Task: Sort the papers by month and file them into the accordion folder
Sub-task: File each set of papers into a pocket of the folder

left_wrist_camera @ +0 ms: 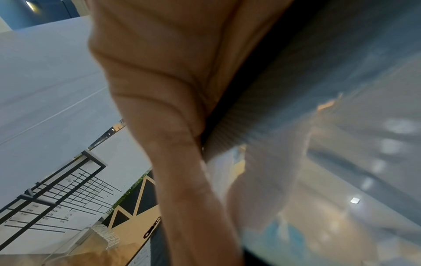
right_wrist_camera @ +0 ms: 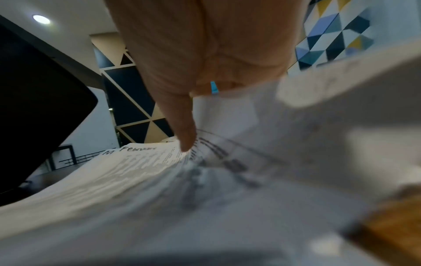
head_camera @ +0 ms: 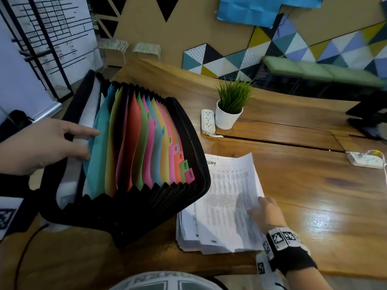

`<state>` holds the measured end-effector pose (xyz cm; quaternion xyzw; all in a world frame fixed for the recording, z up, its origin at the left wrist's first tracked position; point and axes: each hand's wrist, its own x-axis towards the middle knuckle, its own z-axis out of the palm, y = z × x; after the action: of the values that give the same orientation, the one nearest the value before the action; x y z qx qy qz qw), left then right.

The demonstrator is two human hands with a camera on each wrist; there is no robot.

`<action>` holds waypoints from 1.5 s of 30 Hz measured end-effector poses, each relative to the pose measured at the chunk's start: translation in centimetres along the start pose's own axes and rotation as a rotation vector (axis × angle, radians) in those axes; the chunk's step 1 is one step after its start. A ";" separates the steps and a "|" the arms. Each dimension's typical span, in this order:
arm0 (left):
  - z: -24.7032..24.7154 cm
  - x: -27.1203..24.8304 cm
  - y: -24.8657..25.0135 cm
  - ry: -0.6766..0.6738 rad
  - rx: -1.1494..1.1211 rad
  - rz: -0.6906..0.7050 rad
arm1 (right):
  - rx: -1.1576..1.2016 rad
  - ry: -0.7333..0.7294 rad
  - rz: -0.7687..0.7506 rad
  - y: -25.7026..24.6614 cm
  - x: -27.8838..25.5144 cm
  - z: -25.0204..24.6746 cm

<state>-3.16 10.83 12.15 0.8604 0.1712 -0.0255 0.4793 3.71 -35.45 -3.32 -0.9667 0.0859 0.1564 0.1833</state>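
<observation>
Folder: The accordion folder (head_camera: pixel 146 155) stands fanned open at 9 o'clock on the wooden desk (head_camera: pixel 314 195), its coloured dividers spread so the month tabs (head_camera: pixel 184 164), AUG through DEC, can be read.
Papers: The stack of papers (head_camera: pixel 219 216) lies at 5 o'clock from the folder, touching its base, within your right hand's reach.
Top sheet: You are lifting the top sheet (head_camera: pixel 234 181) by its right edge; a lower page reads what looks like "February" in the right wrist view.
Right hand: Your right hand (head_camera: pixel 266 212) pinches that sheet, thumb on top, wrist low over the stack.
Left hand: Your left hand (head_camera: pixel 41 143) holds the folder's near end, fingers curled over the front pocket's edge, seemingly keeping it open.
Beyond: A potted plant (head_camera: pixel 230 107) and power strip (head_camera: pixel 207 122) sit at 1 o'clock.
</observation>
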 end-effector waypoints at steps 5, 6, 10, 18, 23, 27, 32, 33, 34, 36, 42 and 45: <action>-0.6 1.8 -1.6 -0.043 0.100 -0.022 | -0.299 -0.155 0.063 -1.7 0.7 2.2; -0.7 2.3 -2.2 -0.059 0.105 -0.029 | -0.309 -0.155 0.091 -1.9 1.0 2.3; -0.6 3.0 -2.6 -0.043 0.172 0.024 | -0.303 -0.190 0.109 -2.2 1.9 2.3; -0.4 2.9 -2.4 0.021 0.218 0.116 | -0.316 -0.224 0.146 -2.2 2.5 1.1; -0.3 2.9 -2.6 -0.015 0.210 0.146 | -0.261 -0.240 0.144 -2.2 2.6 0.6; -0.6 2.9 -2.9 -0.021 0.176 0.082 | -0.238 -0.170 0.131 -2.0 2.0 0.4; -2.4 3.9 -7.4 -0.051 0.089 -0.012 | 0.182 -0.051 0.015 0.1 1.6 0.2; -2.1 3.6 -6.7 -0.051 0.083 -0.030 | 0.249 -0.063 0.025 0.6 1.4 -0.1; -1.5 2.7 -4.7 -0.023 0.087 -0.044 | 0.328 -0.071 0.046 1.0 1.3 -0.5; -1.0 1.9 -2.9 0.022 0.125 -0.036 | 0.454 -0.088 0.110 2.1 1.3 -1.1; -1.0 2.7 -4.8 0.008 -0.004 -0.079 | 0.579 -0.070 0.245 3.7 1.4 -1.4; -0.1 1.4 -1.4 0.021 0.016 -0.047 | 0.595 -0.029 0.305 3.3 1.4 -1.6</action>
<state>-2.34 11.91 10.77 0.8601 0.1965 -0.0290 0.4699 4.66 -39.24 -3.47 -0.8445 0.2688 0.1639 0.4333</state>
